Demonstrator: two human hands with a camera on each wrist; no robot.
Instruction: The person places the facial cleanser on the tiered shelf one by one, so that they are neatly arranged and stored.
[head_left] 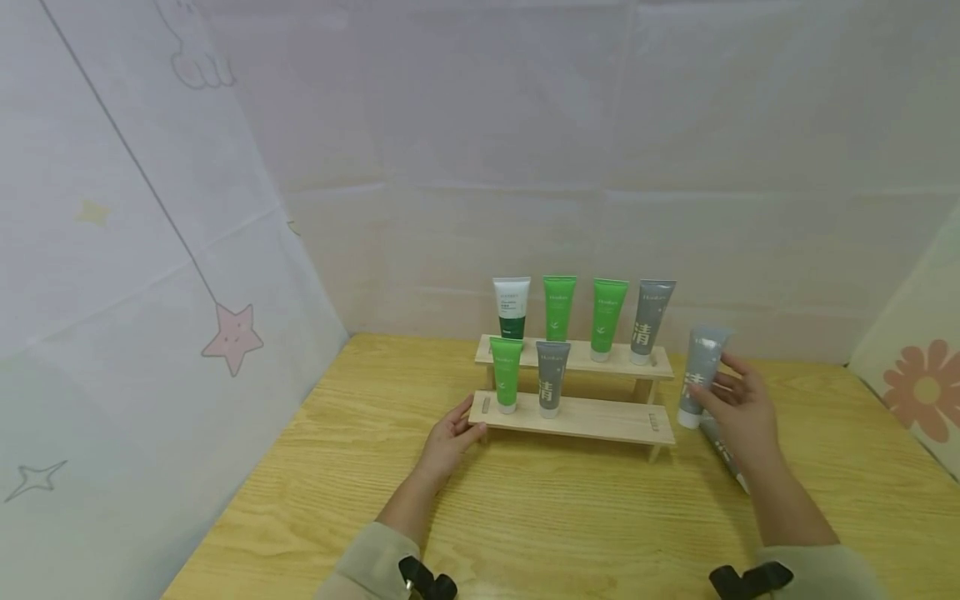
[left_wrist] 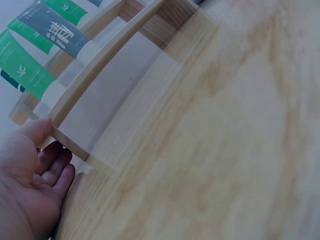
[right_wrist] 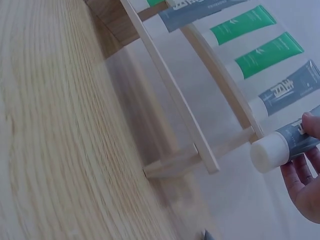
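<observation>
My right hand [head_left: 750, 408] grips a grey squeeze tube [head_left: 702, 375] with a white cap pointing down, just off the right end of a two-tier wooden display rack [head_left: 600, 421]. In the right wrist view, thumb and fingers wrap the tube's body behind its white cap [right_wrist: 270, 152]. My left hand [head_left: 446, 442] holds the left end of the lower tier, its thumb at the front corner; in the left wrist view its other fingers [left_wrist: 55, 167] curl beside the leg. A green tube [head_left: 506, 373] and a grey tube [head_left: 552, 379] stand cap-down on the lower tier.
The upper tier bears a white-and-green tube [head_left: 512, 308], two green tubes [head_left: 608, 312] and a grey tube [head_left: 651, 321]. Another grey tube [head_left: 723, 454] lies on the wooden table [head_left: 570, 525], partly hidden by my right hand. A pale cloth [head_left: 600, 208] hangs behind.
</observation>
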